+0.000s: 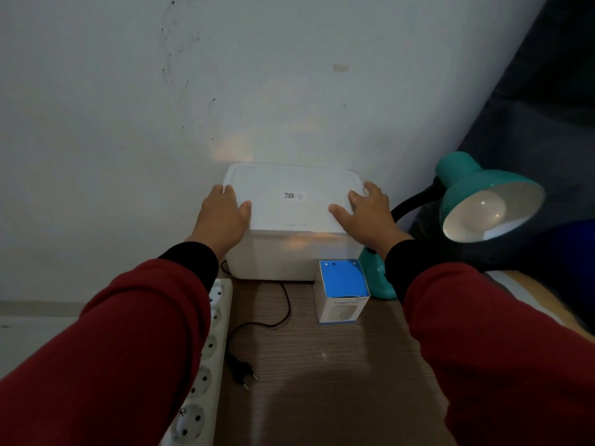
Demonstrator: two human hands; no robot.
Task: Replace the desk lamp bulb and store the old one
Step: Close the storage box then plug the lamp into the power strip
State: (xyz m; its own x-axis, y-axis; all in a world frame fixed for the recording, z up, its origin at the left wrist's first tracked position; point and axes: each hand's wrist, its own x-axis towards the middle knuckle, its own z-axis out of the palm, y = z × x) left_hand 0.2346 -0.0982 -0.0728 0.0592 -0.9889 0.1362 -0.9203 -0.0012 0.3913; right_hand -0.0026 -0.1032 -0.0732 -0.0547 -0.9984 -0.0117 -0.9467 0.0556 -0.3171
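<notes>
A white plastic storage box (289, 255) with its lid (293, 201) on stands at the back of the wooden desk, against the wall. My left hand (222, 217) grips the lid's left edge and my right hand (367, 214) grips its right edge, fingers curled over the rim. At the right, a teal desk lamp (476, 188) on a black gooseneck tilts toward me, with a white bulb (479, 209) in its shade. A small blue-and-white bulb carton (343, 291) stands in front of the box, beside the lamp's teal base (376, 278).
A white power strip (203, 375) with several sockets runs along the desk's left edge. The lamp's black cord and unplugged plug (243, 371) lie on the wooden desk (338, 381). A dark cushion or sofa rises at the right.
</notes>
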